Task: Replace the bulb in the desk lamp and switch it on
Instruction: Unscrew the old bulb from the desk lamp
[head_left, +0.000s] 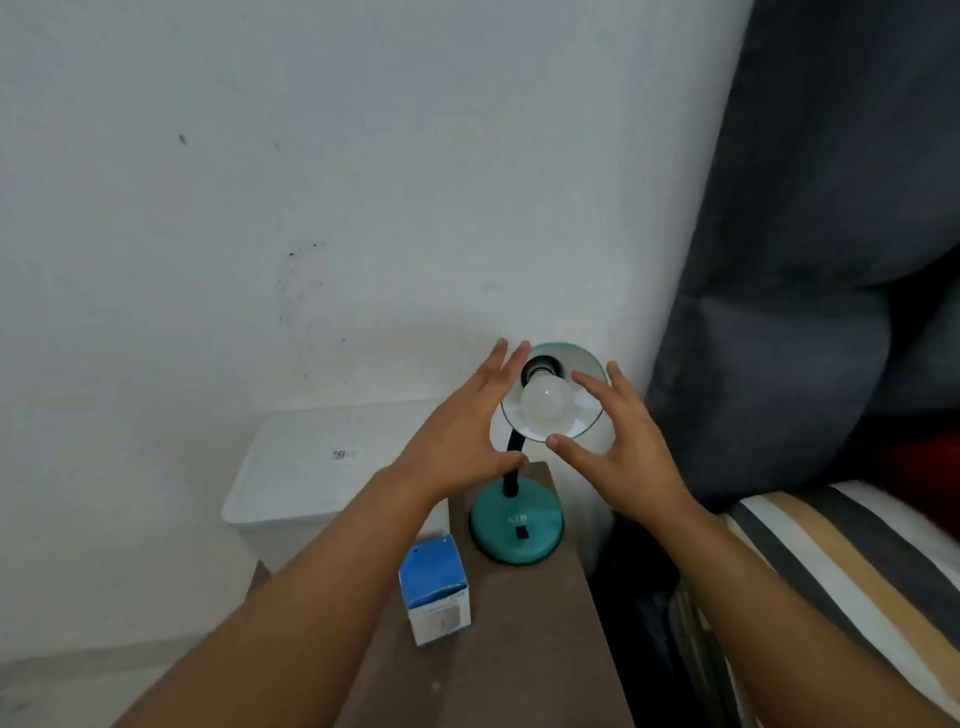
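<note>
Against a white wall, I am flanking the frosted white round bulb (543, 408) between my spread, empty left hand (460, 441) and right hand (621, 449), right nearer.

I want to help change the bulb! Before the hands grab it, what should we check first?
1. Lamp off: ok, the bulb looks unlit.
2. Bulb cool enough to touch: cannot tell.
3. Left hand and right hand free: ok, both open beside the shade, holding nothing.
4. Lamp base steady on the table: ok, it sits flat.
5. New bulb ready: cannot tell, the blue box is closed.
6. Lamp unplugged: cannot tell, no cord shows.
</note>
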